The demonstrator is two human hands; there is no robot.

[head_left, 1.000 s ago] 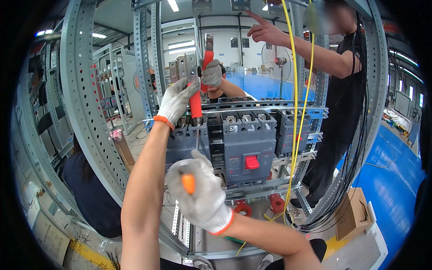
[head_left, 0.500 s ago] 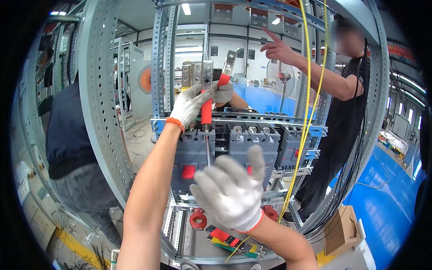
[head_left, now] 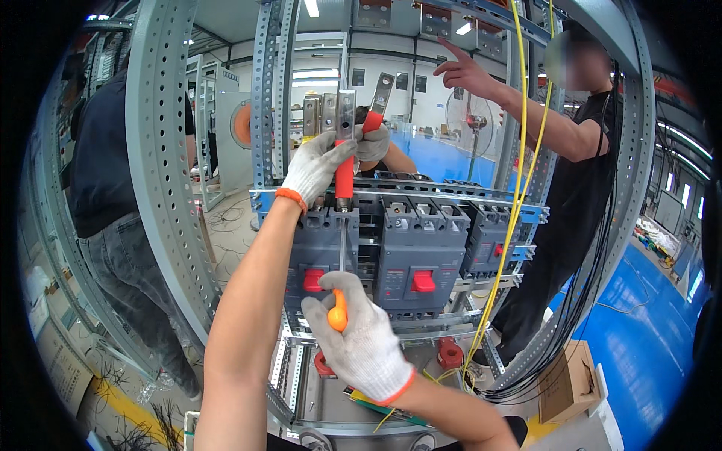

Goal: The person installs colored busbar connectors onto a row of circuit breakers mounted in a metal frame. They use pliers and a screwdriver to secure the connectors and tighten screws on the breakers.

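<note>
My left hand (head_left: 316,167), in a white glove with an orange cuff, grips a flat metal bar with a red sleeve (head_left: 344,161) standing upright on top of a grey circuit breaker (head_left: 320,255). My right hand (head_left: 361,338), gloved the same way, is closed on the orange handle of a screwdriver (head_left: 338,312). Its shaft points up toward the top of that breaker. A second grey breaker (head_left: 412,259) with a red switch sits to the right. Behind the bar, another person's gloved hand (head_left: 374,143) holds a second red-sleeved metal bar (head_left: 380,101).
A perforated grey steel frame upright (head_left: 162,173) rises at left, with a person in dark clothes (head_left: 113,173) behind it. A person in black (head_left: 571,150) at right reaches up to the frame top. Yellow wires (head_left: 519,173) hang down. A cardboard box (head_left: 571,379) lies on the blue floor.
My right hand has drawn back from open fingers into a grip on the orange screwdriver handle, shaft pointed up at the breaker. The view has shifted closer; my left hand still holds the bar.
</note>
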